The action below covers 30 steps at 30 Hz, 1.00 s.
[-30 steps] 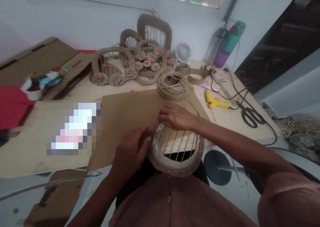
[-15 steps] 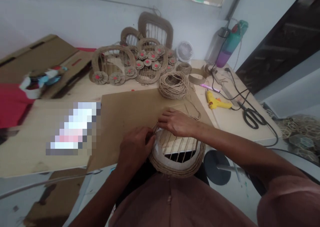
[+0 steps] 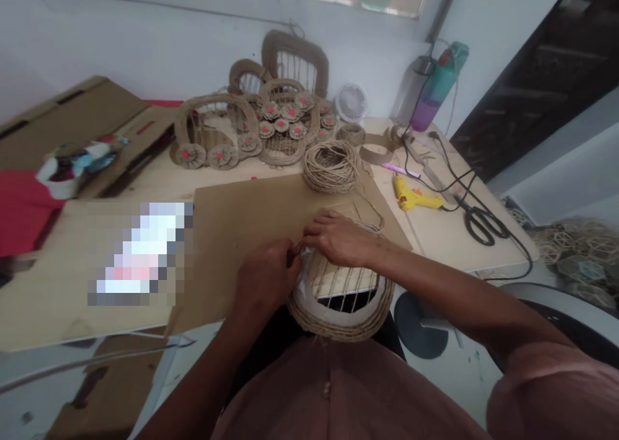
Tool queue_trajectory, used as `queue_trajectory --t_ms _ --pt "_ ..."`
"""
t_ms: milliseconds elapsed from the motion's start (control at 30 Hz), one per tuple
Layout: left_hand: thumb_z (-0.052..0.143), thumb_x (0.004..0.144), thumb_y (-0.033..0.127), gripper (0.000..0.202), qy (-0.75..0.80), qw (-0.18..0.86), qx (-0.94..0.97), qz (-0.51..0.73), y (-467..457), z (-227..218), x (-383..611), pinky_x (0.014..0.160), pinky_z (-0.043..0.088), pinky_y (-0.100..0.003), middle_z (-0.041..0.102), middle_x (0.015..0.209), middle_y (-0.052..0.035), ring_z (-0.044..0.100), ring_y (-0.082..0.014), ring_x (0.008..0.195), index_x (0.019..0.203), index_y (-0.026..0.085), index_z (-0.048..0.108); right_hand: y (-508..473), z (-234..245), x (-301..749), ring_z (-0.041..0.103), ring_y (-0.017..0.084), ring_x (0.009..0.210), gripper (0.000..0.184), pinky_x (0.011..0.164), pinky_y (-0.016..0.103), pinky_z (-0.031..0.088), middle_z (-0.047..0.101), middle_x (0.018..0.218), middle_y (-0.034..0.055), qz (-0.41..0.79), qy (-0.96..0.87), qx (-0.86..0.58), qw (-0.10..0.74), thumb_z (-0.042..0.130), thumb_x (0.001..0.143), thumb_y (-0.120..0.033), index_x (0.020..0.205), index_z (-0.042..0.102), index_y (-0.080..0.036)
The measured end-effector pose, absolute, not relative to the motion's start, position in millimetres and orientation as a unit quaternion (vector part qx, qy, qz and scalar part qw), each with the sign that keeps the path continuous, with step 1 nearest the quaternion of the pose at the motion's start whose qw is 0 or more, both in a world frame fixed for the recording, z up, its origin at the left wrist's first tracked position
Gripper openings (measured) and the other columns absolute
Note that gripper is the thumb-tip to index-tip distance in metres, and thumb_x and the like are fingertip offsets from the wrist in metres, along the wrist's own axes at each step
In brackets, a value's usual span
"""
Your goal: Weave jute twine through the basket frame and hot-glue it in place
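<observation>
A twine-wrapped oval frame (image 3: pixel 348 330) with a white inner band and strung cords across its opening rests at the table's front edge, partly over my lap. My left hand (image 3: pixel 271 272) is closed on its upper left rim, thumb towards the frame. My right hand (image 3: pixel 336 237) lies across the frame's top, its fingertips pinched at the same rim close to the left hand; the small part between the fingers is hidden. From the frame's upper right a strand leads to a coil of jute twine (image 3: pixel 331 167) just beyond.
Brown cardboard (image 3: pixel 222 233) lies under the work. To the right are a yellow glue gun (image 3: pixel 416 196), black-handled scissors (image 3: pixel 483 224) and tangled cables. Behind stand several twine frames with rosettes (image 3: pixel 222 157), a small fan (image 3: pixel 351 102) and a bottle (image 3: pixel 440 88). A blurred-out device (image 3: pixel 145 250) lies left.
Both hands stay at the rim, the left fingers now closer to the right fingertips. The view has shifted slightly.
</observation>
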<state>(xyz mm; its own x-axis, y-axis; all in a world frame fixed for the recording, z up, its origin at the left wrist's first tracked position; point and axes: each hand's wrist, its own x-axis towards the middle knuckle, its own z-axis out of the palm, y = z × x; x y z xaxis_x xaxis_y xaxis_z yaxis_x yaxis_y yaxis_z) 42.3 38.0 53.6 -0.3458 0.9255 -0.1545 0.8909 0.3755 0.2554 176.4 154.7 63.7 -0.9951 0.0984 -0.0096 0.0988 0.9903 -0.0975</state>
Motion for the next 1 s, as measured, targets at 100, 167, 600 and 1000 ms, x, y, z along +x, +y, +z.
queue_trajectory --t_ms 100,167,600,1000 --pt "0.049 0.085 0.029 0.02 0.823 0.167 0.541 0.046 41 58 42 0.072 0.045 -0.031 0.072 0.087 -0.0061 0.066 -0.0232 0.083 0.084 0.022 0.068 156 63 175 0.052 0.023 0.098 0.021 0.085 0.038 0.032 0.068 0.103 0.0067 -0.051 0.997 0.053 0.009 0.052 0.094 -0.015 0.106 0.069 -0.017" --pt "0.047 0.086 0.029 0.023 0.824 0.187 0.533 0.044 43 61 42 0.071 0.045 -0.031 0.072 0.085 -0.0057 0.066 -0.023 0.081 0.085 0.022 0.068 156 62 174 0.052 0.024 0.099 0.022 0.086 0.039 0.032 0.067 0.104 0.0063 -0.05 0.997 0.055 0.012 0.051 0.094 -0.016 0.107 0.069 -0.018" --pt "0.044 0.079 0.042 0.035 0.769 0.269 0.529 0.237 31 48 10 0.082 0.049 -0.033 0.074 0.09 -0.0032 0.065 -0.0213 0.084 0.09 0.021 0.07 145 58 184 0.052 0.024 0.1 0.031 0.087 0.04 0.033 0.065 0.114 0.0073 -0.03 0.997 0.059 -0.034 0.049 0.095 -0.016 0.122 0.062 -0.021" --pt "0.047 0.077 0.034 0.038 0.755 0.268 0.561 0.207 18 38 9 0.091 0.048 -0.039 0.073 0.106 -0.0068 0.065 -0.0253 0.101 0.106 0.021 0.068 144 58 181 0.053 0.023 0.096 0.032 0.091 0.042 0.033 0.066 0.108 0.0082 -0.012 1.0 0.009 -0.007 0.05 0.094 -0.015 0.121 0.065 -0.022"
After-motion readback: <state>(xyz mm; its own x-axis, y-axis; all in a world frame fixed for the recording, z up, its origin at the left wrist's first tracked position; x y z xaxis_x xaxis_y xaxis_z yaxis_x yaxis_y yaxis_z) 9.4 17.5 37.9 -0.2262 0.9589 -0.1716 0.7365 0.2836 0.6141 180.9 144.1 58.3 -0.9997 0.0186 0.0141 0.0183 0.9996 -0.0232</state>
